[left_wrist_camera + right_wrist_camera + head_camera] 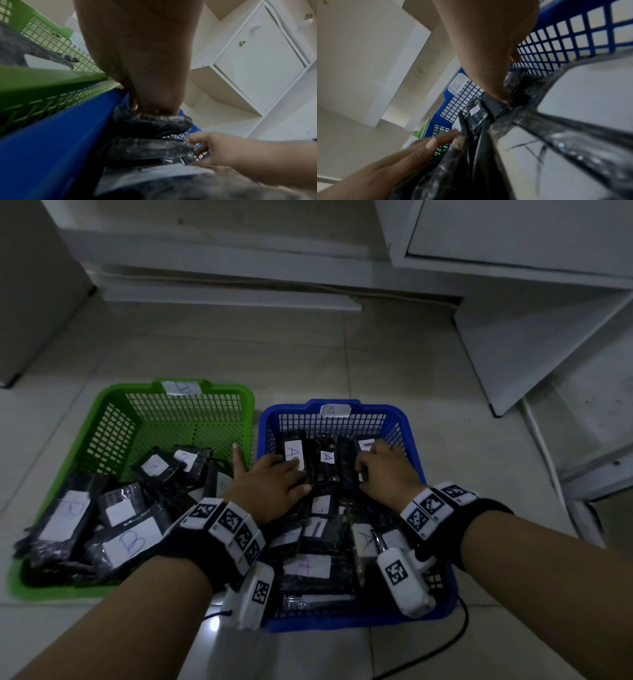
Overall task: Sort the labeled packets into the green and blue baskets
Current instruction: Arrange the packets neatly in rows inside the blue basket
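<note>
blue basket [404, 419] marked a holds the black packets [327, 460]. left hand [270, 491] lies flat with straight fingers on one; right hand [385, 470] curls on another beside it, probably tidying. b packets [132, 542] fill the green basket [113, 402] left of both.

Hands [488, 56] on black packets [476, 112] (blue basket [573, 37]).

— What does the floor look like?
— The floor [308, 354] is pale glossy tile with thin grout lines, dimly lit.
— And the furniture?
— A white cabinet [513, 244] stands at the far right. The left wrist view shows a cabinet door [257, 54] with a small round knob [242, 42]. A white baseboard [222, 265] runs along the far wall, and a black cable [455, 635] trails over the tiles.
</note>
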Demonstrator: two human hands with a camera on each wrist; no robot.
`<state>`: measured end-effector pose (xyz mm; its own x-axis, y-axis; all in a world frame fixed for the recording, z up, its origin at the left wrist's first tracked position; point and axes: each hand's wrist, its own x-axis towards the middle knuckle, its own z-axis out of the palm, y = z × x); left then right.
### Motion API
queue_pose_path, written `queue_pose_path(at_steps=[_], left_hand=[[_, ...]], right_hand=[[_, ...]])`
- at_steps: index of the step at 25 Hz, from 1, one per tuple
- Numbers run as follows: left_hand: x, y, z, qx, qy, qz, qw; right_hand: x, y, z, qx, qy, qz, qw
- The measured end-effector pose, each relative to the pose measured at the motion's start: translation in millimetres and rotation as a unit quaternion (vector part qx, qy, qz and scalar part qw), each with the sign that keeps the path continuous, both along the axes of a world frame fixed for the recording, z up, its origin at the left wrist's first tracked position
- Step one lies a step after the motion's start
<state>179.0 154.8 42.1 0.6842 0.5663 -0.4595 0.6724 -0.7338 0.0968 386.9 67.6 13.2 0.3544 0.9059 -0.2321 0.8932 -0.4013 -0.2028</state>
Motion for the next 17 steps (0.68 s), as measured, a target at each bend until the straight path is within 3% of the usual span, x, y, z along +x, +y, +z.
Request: queue_pose_path(at_steps=[4, 9, 13, 17], left_hand=[[-3.8, 0.8, 8.3, 0.026, -0.042, -0.014, 0.999], [-17.4, 9.3, 16.1, -0.027, -0.009, -0.092, 0.995], [-21.3, 3.7, 17.9, -0.039, -0.023, -0.102, 0.994], [-20.5, 2.5, 26.6, -0.064, -0.089, -0.098, 0.989]], right_hand=[[8.8, 1.1, -4.5, -0.031, 0.030, 0.029, 0.999], [0.5, 0.8, 19.9, -0.003, 0.062, 0.000, 0.998], [-38.5, -10.3, 32.6, -0.144, 0.189, 0.020, 0.971], [-51.1, -9.8, 31.5, -0.087, 0.224, -0.049, 0.969]])
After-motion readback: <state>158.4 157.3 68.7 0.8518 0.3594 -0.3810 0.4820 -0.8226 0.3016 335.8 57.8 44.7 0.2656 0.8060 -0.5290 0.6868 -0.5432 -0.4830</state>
